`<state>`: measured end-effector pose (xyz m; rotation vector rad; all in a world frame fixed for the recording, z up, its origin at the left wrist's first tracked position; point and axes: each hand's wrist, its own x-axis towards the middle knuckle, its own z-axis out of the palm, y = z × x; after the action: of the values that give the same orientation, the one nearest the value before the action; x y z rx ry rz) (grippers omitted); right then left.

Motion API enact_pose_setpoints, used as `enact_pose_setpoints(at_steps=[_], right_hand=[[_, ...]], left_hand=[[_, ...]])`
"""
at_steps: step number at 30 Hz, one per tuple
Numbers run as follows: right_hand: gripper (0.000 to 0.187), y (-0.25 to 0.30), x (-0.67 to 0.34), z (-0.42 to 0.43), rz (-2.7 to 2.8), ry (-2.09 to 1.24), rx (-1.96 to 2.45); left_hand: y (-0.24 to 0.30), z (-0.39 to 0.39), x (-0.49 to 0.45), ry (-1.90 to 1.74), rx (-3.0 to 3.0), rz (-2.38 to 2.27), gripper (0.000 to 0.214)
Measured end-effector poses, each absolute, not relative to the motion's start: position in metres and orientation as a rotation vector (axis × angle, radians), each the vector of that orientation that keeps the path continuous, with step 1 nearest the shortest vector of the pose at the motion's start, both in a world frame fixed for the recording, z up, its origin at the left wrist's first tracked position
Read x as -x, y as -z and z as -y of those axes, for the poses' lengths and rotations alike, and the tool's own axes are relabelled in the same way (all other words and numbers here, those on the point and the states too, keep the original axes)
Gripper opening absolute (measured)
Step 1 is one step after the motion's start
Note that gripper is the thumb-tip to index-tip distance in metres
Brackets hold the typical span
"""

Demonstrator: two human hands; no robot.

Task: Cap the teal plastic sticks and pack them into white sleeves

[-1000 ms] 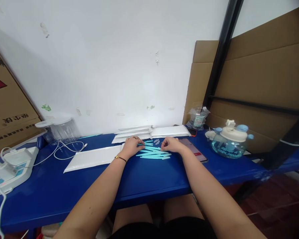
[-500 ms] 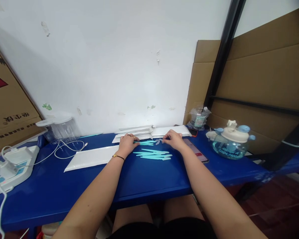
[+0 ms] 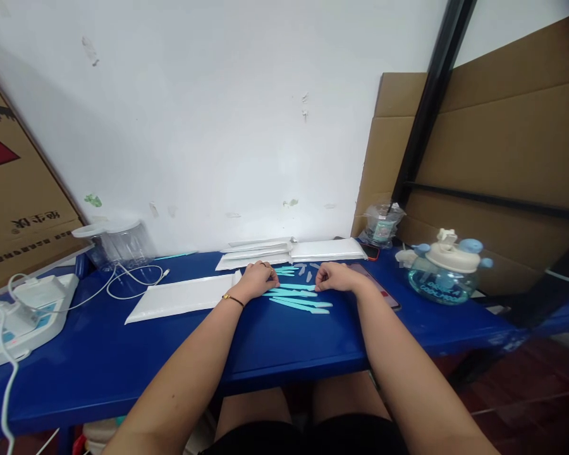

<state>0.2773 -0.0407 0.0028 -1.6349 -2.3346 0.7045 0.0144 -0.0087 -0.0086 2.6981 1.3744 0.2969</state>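
Observation:
A turquoise eyebrow razor (image 3: pixel 296 287) lies level between my hands, just above or on the blue table. My left hand (image 3: pixel 260 280) pinches its handle end. At the blade end, the fingertips of my right hand (image 3: pixel 334 277) are closed on the razor's tip. Nearer me rests a loose fan of turquoise razors (image 3: pixel 299 304), pale ends to the right. Beyond the held one is another small group of razors (image 3: pixel 286 270), partly behind my left fingers. Several small translucent blade caps (image 3: pixel 308 276) are scattered beside my right hand.
A white packet (image 3: pixel 183 297) lies left, with more white packets (image 3: pixel 329 250) along the wall. Right of my right hand are a phone (image 3: pixel 378 285) and a drinking bottle (image 3: pixel 448 272). Clear containers (image 3: pixel 126 245), a cable and a power strip (image 3: pixel 52 309) occupy the left side.
Both hands have come nearer, from the far group to the front fan, and now grip a razor there. More translucent caps show loose on the table.

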Motion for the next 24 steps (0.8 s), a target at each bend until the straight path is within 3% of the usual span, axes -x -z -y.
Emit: enact_pose_setpoints(at_steps=[8,16,20,24], right_hand=[[0.019,0.006,-0.275,0.025,1.965,-0.201,1.670],[0.033,-0.003,-0.270,0.042,2.322,-0.861,1.461],[0.026,0.000,-0.268,0.041,2.317,-0.847,1.404],[0.016,0.004,-0.266,0.036,2.198,-0.578,1.449]], left_hand=[[-0.002,0.003,0.006,-0.673,-2.582,-1.702,0.018],[-0.005,0.018,0.000,-0.338,-2.547,-1.223,0.040],[-0.006,0.019,-0.005,-0.290,-2.578,-1.188,0.031],[-0.003,0.011,-0.005,-0.423,-2.600,-1.326,0.024]])
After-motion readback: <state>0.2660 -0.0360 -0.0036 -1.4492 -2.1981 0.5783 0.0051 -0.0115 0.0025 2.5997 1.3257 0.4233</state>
